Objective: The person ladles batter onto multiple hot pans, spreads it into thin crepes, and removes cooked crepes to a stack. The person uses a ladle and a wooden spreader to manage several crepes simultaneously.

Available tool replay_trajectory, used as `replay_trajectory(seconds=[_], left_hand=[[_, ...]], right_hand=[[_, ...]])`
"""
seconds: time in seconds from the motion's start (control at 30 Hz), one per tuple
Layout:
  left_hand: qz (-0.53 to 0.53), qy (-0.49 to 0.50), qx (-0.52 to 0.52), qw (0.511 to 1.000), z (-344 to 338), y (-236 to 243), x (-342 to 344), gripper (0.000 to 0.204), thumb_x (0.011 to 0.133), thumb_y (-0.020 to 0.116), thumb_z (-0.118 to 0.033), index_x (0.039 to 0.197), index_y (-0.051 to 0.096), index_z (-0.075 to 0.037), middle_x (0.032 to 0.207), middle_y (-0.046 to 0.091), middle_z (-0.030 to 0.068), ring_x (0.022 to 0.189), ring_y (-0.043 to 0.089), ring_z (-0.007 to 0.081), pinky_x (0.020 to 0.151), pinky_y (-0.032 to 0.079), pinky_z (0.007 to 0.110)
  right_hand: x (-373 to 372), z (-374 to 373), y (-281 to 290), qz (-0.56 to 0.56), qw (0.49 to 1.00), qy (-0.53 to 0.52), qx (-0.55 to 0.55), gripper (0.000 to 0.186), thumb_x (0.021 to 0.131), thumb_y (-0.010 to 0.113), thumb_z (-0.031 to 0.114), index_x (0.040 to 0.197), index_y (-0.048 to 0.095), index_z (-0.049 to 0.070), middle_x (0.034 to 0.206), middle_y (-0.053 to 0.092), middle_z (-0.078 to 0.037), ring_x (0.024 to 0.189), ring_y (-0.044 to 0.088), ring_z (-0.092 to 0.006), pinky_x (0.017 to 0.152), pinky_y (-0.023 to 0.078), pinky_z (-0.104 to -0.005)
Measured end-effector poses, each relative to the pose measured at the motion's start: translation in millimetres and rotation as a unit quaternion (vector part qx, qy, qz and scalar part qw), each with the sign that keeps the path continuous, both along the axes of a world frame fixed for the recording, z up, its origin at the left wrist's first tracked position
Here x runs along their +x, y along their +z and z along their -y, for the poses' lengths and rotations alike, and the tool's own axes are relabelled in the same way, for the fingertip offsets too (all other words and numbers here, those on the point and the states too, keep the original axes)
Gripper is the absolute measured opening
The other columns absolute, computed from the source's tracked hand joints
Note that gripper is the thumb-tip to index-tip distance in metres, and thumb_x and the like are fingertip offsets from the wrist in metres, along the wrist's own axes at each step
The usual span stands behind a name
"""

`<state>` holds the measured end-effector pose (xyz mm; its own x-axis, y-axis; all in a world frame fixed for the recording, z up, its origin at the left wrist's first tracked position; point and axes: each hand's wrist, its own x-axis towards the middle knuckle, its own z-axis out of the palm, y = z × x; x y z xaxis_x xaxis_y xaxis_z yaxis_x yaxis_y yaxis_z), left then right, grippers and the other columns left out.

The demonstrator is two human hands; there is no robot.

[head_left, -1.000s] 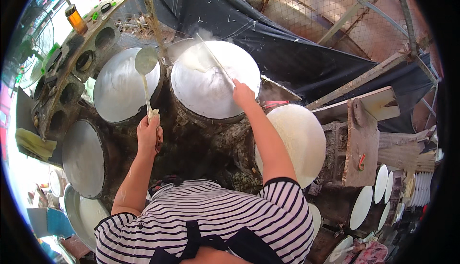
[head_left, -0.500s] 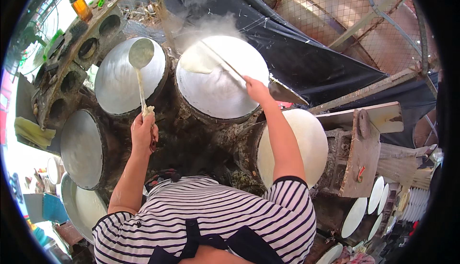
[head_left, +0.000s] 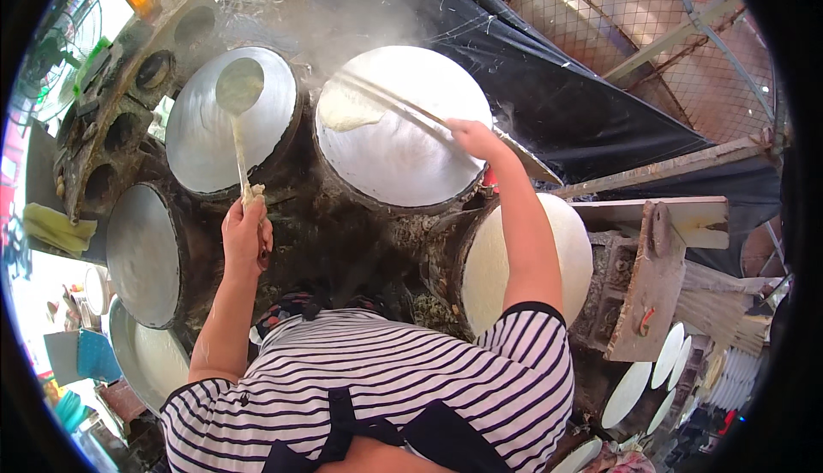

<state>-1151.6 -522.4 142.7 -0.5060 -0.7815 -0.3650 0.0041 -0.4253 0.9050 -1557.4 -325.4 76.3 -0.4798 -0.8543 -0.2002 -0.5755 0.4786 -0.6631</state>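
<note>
My left hand (head_left: 246,234) is wrapped around the handle of a long ladle (head_left: 239,85). Its batter-coated bowl hangs over the bare metal pan (head_left: 197,151) at far left. With my right hand (head_left: 477,140) I grip one end of a long thin stick (head_left: 396,102), which slants across the round steaming pan (head_left: 411,168) at far centre. Below the stick's far end, a pale patch of batter (head_left: 350,113) lies on that pan's left side; whether they touch I cannot tell. Under my right forearm, a pale batter sheet (head_left: 531,254) covers another round pan.
Another bare pan (head_left: 144,259) stands at left, above a basin of pale batter (head_left: 147,357). A wooden board (head_left: 641,289) stands at right, with several white discs (head_left: 627,394) below it. Black sheeting (head_left: 549,87) hangs behind the pans. A yellow-green cloth (head_left: 58,228) lies at far left.
My right hand has shifted slightly right, and the stick lies at a flatter slant with more of its side showing. The ladle has drifted a little left, still held. The whole view has shifted slightly.
</note>
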Motion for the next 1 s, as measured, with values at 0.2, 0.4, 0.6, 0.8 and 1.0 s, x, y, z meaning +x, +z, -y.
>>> replay_trajectory(seconds=[0.2,0.4,0.6,0.8,1.0], left_hand=[[0.010,0.021,-0.001,1.000,-10.4,0.0,19.4,0.014,0.091,0.055,-0.017,0.092,0.054,-0.004,0.065,0.045,-0.0013,0.042,0.044,0.0070,0.032,0.036,0.022],[0.011,-0.009,0.000,1.000,-7.1,-8.8,31.6,0.014,0.090,0.055,-0.018,0.091,0.053,-0.004,0.066,0.045,-0.0012,0.042,0.044,0.0069,0.032,0.036,0.022],[0.006,-0.060,0.016,0.998,11.1,-14.7,48.2,0.015,0.089,0.056,-0.016,0.096,0.054,-0.003,0.065,0.045,-0.0013,0.041,0.044,0.0072,0.032,0.036,0.022],[-0.002,-0.110,0.035,0.993,36.7,-23.7,85.4,0.011,0.089,0.056,-0.015,0.089,0.052,-0.005,0.062,0.044,-0.0018,0.038,0.042,0.0072,0.031,0.035,0.022],[0.007,-0.139,0.016,0.990,59.4,-19.0,121.6,0.013,0.089,0.055,-0.015,0.082,0.049,-0.006,0.060,0.043,-0.0019,0.037,0.041,0.0070,0.031,0.034,0.023]], right_hand=[[-8.3,-5.3,26.8,0.060,0.989,0.094,0.097,0.037,0.082,0.048,0.012,0.117,0.060,0.008,0.096,0.066,-0.011,0.087,0.059,-0.0194,0.082,0.045,-0.0308],[15.9,-76.5,34.0,0.076,0.993,-0.040,0.085,0.036,0.077,0.066,0.026,0.110,0.065,0.011,0.083,0.065,-0.006,0.075,0.057,-0.0105,0.069,0.045,-0.0283],[162.7,-135.0,27.0,-0.090,0.967,-0.232,0.049,0.025,0.080,0.066,0.030,0.092,0.062,0.008,0.073,0.062,-0.007,0.067,0.059,-0.0162,0.064,0.047,-0.0316],[324.2,61.7,-13.8,0.405,0.824,-0.307,-0.250,0.016,0.092,0.048,0.022,0.094,0.050,0.007,0.056,0.049,-0.001,0.041,0.043,-0.0093,0.035,0.036,-0.0263],[384.7,142.0,-55.7,0.468,0.692,-0.430,-0.341,0.027,0.094,0.042,0.028,0.094,0.049,0.001,0.059,0.047,-0.004,0.039,0.041,-0.0111,0.036,0.038,-0.0287]])
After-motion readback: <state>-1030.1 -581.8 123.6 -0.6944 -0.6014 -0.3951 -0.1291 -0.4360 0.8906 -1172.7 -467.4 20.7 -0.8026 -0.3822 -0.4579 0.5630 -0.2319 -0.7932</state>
